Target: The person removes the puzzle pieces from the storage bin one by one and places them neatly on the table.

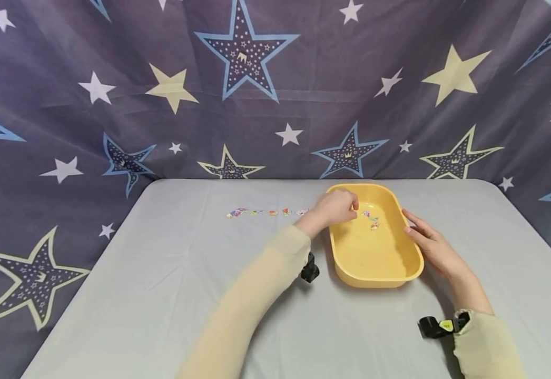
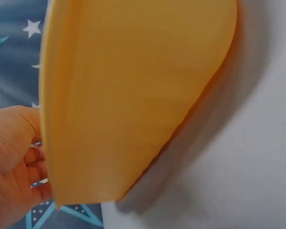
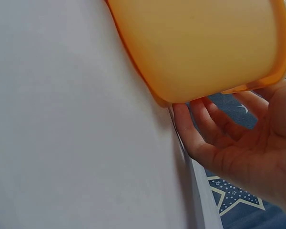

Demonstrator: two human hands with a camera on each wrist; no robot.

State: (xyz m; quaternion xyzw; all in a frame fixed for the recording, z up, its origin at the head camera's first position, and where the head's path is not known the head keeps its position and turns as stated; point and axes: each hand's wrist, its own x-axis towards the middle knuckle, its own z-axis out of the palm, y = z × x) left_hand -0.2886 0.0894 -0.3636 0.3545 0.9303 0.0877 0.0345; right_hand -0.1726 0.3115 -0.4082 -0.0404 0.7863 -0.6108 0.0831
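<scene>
A yellow plastic basin (image 1: 370,258) stands on the table, longer from front to back than across. My left hand (image 1: 336,206) reaches over its left rim with curled fingers above the inside. The basin wall hides part of those fingers in the left wrist view, and I cannot tell if they pinch anything. Just right of them, several small colourful cutouts (image 1: 374,226) lie on the basin floor. My right hand (image 1: 439,252) holds the right side of the basin, thumb at the rim, with its fingers (image 3: 202,152) against the outer wall.
A row of small colourful cutouts (image 1: 273,213) lies on the table left of the basin, its right end meeting the left forearm. The pale grey tablecloth (image 1: 161,295) reaches back to a dark curtain (image 1: 285,105) with stars. Black cameras (image 1: 310,268) are strapped to both wrists.
</scene>
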